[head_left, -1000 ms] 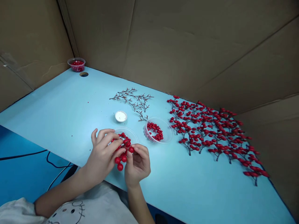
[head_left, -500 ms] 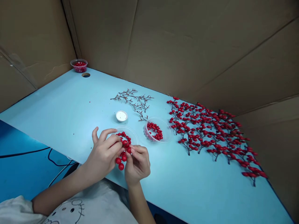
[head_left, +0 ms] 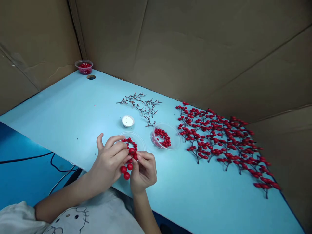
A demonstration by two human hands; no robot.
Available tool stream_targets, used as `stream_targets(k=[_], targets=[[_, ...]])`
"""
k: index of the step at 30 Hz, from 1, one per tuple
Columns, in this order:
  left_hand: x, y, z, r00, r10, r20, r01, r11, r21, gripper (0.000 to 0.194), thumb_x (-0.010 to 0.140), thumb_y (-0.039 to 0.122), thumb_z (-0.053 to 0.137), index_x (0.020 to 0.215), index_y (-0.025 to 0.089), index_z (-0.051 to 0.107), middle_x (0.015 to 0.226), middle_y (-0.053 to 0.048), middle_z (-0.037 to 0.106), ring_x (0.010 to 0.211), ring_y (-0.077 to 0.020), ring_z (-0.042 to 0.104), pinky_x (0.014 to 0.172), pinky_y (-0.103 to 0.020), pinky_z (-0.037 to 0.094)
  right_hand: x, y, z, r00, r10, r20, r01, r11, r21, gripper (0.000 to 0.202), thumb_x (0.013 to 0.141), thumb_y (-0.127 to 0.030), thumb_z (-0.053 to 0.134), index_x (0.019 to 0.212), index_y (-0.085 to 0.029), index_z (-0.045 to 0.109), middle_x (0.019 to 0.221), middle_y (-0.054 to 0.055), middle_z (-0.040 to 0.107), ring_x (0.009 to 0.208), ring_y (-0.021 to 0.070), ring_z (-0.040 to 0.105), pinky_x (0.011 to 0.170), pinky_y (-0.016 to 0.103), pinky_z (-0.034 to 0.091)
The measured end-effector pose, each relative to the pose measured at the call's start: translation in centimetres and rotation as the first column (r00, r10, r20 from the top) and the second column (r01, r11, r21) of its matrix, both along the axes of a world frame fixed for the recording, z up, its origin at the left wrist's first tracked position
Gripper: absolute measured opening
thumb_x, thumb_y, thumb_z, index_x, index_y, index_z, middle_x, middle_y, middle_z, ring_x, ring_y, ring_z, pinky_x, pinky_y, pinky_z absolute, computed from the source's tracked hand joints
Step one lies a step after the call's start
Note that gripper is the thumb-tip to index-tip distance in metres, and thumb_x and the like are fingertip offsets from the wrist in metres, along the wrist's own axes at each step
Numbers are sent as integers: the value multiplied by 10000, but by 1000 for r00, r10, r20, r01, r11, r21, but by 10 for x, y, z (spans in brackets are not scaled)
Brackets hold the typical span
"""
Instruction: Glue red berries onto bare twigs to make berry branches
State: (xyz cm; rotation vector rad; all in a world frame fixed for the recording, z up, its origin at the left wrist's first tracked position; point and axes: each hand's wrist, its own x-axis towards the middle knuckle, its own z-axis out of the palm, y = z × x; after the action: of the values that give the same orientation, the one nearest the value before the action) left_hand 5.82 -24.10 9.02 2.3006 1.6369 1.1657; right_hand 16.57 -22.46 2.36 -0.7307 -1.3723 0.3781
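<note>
Between my two hands is a sprig of red artificial berries [head_left: 126,175], held just over the table's near edge. My left hand [head_left: 108,161] closes its thumb and forefinger on the sprig, while its other fingers are raised. From the right side, my right hand [head_left: 144,170] pinches a berry of the same sprig between thumb and fingertips. Behind my fingers lies a round clear lid [head_left: 140,142] with loose red berries [head_left: 129,140] on it, partly hidden by my left hand. The stem of the held sprig is mostly covered.
A clear tub [head_left: 174,138] of red berries stands right of the lid. Beyond are a small white cup [head_left: 128,121] and bare brown twigs [head_left: 146,105]. Many finished berry branches [head_left: 219,139] cover the right side. Another tub [head_left: 84,69] sits in the far left corner, against cardboard walls [head_left: 195,48].
The view has shifted slightly. Both hands keep their pinch on the berry sprig, with hardly any movement of the fingers.
</note>
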Motion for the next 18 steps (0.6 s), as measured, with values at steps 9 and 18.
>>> stream_targets(k=[9,18], targets=[[1,-2,3,1000,16,-22,-17,999,-43,224,821,101,384,645,170,505,716,12,605,971,-198,511,909,-462,136,-1,-1,-2,1000,-23,-3,23,1000,20,334,729,-28,536,972,-256,559,846,3,574,759,116,548,620,298,496],[0,-4,5,999,-8,-40,5,997,-73,248,822,83,364,629,166,497,715,12,596,989,-196,504,910,-458,120,-1,0,-3,1000,-9,9,8,999,47,328,733,-26,529,979,-241,558,848,5,572,767,115,543,635,300,491]])
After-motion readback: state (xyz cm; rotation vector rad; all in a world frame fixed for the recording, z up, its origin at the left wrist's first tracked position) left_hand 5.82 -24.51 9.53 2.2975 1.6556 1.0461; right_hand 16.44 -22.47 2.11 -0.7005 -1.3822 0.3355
